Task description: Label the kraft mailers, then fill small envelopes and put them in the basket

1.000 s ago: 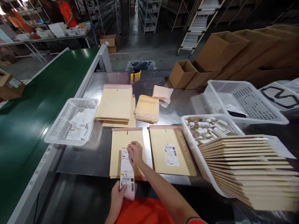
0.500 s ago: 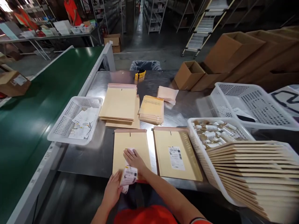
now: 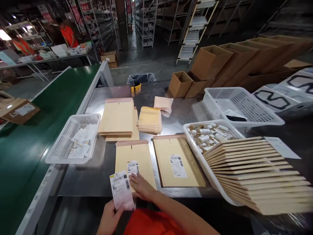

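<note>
In the head view my left hand pinches the lower edge of a white printed label sheet, held over the lower left corner of a flat tan envelope. My right hand lies on that envelope with its fingers spread, touching the lower part of a stuck label. To the right lies a second tan envelope with a white label on it. Behind them are a stack of large tan envelopes and a stack of smaller yellow ones.
A white basket of papers stands at the left beside a green conveyor. At the right are a basket of bottles, fanned envelopes, another basket and cardboard boxes. Two people in orange work far off.
The label sheet in my left hand has unfolded and now faces up. My right hand has slid down, uncovering the label on the envelope. The whole view has shifted.
</note>
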`<state>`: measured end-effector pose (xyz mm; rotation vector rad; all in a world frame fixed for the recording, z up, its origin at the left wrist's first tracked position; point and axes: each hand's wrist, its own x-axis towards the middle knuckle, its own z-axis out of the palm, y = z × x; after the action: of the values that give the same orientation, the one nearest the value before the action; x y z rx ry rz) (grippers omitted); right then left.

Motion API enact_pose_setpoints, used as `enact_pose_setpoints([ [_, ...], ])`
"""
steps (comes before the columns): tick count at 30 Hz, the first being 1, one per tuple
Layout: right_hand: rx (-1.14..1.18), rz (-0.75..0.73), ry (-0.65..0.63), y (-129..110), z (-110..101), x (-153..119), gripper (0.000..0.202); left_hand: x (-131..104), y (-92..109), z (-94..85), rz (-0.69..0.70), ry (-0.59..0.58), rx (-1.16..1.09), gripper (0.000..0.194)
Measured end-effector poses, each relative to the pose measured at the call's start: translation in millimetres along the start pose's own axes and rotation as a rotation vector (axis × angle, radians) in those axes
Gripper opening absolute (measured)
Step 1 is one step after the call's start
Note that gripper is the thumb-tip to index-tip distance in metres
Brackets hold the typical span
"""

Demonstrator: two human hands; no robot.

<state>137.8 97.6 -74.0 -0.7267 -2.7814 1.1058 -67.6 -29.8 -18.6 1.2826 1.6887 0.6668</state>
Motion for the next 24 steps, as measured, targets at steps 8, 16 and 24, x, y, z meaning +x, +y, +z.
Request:
enact_pose_setpoints([
  [8,0.318,0.023,0.126,-3,-42,7,0.035,2,3,22.2,0.28,-0.177,0.22,0.037],
  [16,0.175,0.11,0.838,-11,-121,-79,0.043,28,-23,31.2,0.088,-0.245,0.37,0.034],
  [24,-0.486,0.239,0.484,87,-68,-189,0.046,33,-28,26.1,0.023,-0.145,0.185,0.045],
])
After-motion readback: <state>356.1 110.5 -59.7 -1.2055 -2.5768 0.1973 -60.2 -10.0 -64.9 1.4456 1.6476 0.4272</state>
